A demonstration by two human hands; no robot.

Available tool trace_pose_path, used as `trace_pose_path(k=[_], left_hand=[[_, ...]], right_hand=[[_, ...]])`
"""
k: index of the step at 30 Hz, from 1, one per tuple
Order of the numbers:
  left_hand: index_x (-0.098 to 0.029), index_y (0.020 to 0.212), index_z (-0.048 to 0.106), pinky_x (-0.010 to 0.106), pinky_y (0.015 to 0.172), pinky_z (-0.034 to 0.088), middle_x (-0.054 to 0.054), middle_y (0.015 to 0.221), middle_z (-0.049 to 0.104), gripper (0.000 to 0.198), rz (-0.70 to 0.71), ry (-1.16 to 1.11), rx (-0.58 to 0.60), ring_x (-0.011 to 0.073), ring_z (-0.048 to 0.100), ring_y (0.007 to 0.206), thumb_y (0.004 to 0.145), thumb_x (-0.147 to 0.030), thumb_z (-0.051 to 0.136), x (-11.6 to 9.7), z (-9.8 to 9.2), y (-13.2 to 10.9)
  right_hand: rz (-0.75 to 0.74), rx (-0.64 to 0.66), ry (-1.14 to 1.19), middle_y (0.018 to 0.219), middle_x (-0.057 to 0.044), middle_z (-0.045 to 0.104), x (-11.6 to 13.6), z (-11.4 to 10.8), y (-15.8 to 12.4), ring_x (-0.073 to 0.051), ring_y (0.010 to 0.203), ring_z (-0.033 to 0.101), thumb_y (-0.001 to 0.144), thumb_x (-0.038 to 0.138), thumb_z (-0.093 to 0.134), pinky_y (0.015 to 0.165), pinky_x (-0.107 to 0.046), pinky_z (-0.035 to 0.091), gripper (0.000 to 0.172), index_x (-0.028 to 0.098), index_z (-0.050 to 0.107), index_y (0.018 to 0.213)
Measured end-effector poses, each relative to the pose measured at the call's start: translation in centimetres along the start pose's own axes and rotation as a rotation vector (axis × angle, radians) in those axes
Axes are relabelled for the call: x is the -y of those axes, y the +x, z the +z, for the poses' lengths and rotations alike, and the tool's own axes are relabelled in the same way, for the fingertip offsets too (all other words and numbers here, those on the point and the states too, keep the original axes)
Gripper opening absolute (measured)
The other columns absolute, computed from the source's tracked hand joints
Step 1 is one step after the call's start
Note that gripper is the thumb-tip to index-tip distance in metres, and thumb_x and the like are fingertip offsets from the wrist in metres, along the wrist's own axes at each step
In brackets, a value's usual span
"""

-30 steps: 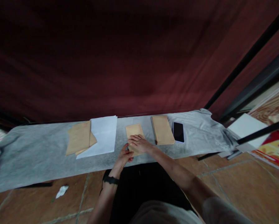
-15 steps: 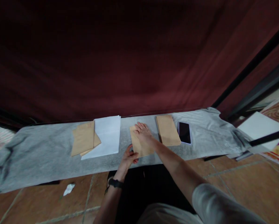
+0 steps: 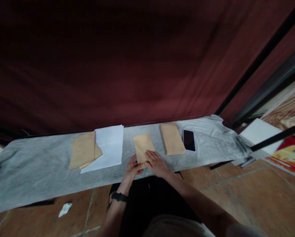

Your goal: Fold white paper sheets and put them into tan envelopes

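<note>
A brown paper envelope (image 3: 143,144) lies on the grey cloth in front of me. My left hand (image 3: 133,168) pinches its near left corner, thumb on top and some fingers tucked beneath. Flat across the near right part of the envelope rests my right hand (image 3: 157,164), its fingers stretched out and hiding that corner. To the right is a neat stack of brown envelopes (image 3: 173,140). On the left, a few loose brown envelopes (image 3: 83,149) overlap the edge of some white paper sheets (image 3: 110,144).
A phone (image 3: 189,141) lies right of the stack. Grey cloth (image 3: 46,164) covers the long narrow table. A dark red curtain (image 3: 137,82) hangs behind it. Black bars (image 3: 260,62) and a white board (image 3: 260,135) are at right. A crumpled tissue (image 3: 65,209) lies on the tiled floor.
My right hand has slid from the envelope's far end down to its near right part, uncovering the upper portion. My left hand keeps its corner. The view has shifted slightly.
</note>
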State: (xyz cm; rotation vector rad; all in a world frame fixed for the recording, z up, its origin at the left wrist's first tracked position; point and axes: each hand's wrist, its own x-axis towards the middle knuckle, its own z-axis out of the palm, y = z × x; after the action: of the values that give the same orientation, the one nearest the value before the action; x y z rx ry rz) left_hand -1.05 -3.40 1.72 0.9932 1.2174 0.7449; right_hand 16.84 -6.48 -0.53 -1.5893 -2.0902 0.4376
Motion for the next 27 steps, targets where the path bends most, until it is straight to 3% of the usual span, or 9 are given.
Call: trace_pose_path(k=[4, 7, 10, 13, 16, 20, 27], left_hand=[[-0.013, 0.144, 0.044, 0.023, 0.048, 0.043, -0.003, 0.07, 0.068, 0.085, 0.041, -0.032, -0.032, 0.0107, 0.056, 0.049, 0.068, -0.031, 0.079, -0.4, 0.6, -1.3], [-0.015, 0.139, 0.05, 0.021, 0.048, 0.042, -0.001, 0.073, 0.069, 0.083, 0.075, -0.128, -0.064, 0.009, 0.055, 0.049, 0.065, -0.034, 0.083, -0.8, 1.5, -2.4], [-0.016, 0.14, 0.049, 0.02, 0.049, 0.042, -0.001, 0.075, 0.07, 0.086, 0.112, -0.209, -0.076, 0.0082, 0.055, 0.05, 0.065, -0.036, 0.085, -1.4, 2.9, -3.5], [-0.016, 0.143, 0.045, 0.021, 0.049, 0.043, -0.003, 0.072, 0.069, 0.092, 0.154, -0.226, -0.029, 0.0086, 0.054, 0.049, 0.064, -0.039, 0.086, -2.1, 4.8, -4.4], [-0.015, 0.145, 0.044, 0.022, 0.05, 0.045, -0.004, 0.067, 0.067, 0.095, 0.189, -0.182, 0.037, 0.0098, 0.055, 0.048, 0.064, -0.043, 0.087, -2.7, 6.7, -4.8], [-0.015, 0.141, 0.051, 0.025, 0.056, 0.051, 0.0, 0.072, 0.07, 0.092, 0.221, -0.137, 0.044, 0.0156, 0.065, 0.061, 0.064, -0.052, 0.085, -2.8, 8.2, -4.7], [-0.014, 0.113, 0.068, 0.026, 0.061, 0.051, 0.005, 0.078, 0.073, 0.068, 0.136, -0.038, 0.013, 0.017, 0.067, 0.068, 0.062, -0.056, 0.084, -1.1, 6.6, -4.4]], right_hand=[[0.057, -0.107, 0.396, 0.142, -0.007, 0.06, 0.8, -0.5, -4.9, -0.023, 0.134, 0.052, 0.098, 0.033, 0.048, 0.117, -0.044, 0.037, 0.039, 0.024, 0.062, 0.132], [0.416, -0.255, 0.813, 0.112, -0.007, 0.073, 1.4, -1.2, -6.9, -0.025, 0.106, 0.067, 0.094, 0.047, 0.052, 0.094, -0.042, 0.055, 0.032, 0.024, 0.071, 0.108], [0.67, -0.183, 1.303, 0.095, -0.007, 0.074, 2.4, -2.4, -7.6, -0.022, 0.083, 0.07, 0.085, 0.06, 0.063, 0.073, -0.036, 0.058, 0.041, 0.021, 0.071, 0.096], [0.656, -0.166, 1.599, 0.096, -0.006, 0.075, 3.5, -3.6, -7.3, -0.019, 0.082, 0.071, 0.076, 0.059, 0.076, 0.073, -0.032, 0.057, 0.045, 0.02, 0.071, 0.099], [0.667, -0.308, 1.678, 0.082, -0.004, 0.075, 3.6, -4.4, -6.3, -0.017, 0.075, 0.071, 0.065, 0.053, 0.087, 0.069, -0.028, 0.056, 0.044, 0.018, 0.071, 0.086], [0.703, -0.481, 1.659, 0.066, -0.003, 0.071, 1.4, -5.9, -4.8, -0.015, 0.061, 0.068, 0.057, 0.049, 0.092, 0.064, -0.026, 0.057, 0.044, 0.015, 0.068, 0.073], [0.737, -0.634, 1.408, 0.06, -0.003, 0.069, -4.5, -9.3, -3.5, -0.019, 0.059, 0.069, 0.063, 0.047, 0.086, 0.061, -0.031, 0.06, 0.036, 0.019, 0.064, 0.066]])
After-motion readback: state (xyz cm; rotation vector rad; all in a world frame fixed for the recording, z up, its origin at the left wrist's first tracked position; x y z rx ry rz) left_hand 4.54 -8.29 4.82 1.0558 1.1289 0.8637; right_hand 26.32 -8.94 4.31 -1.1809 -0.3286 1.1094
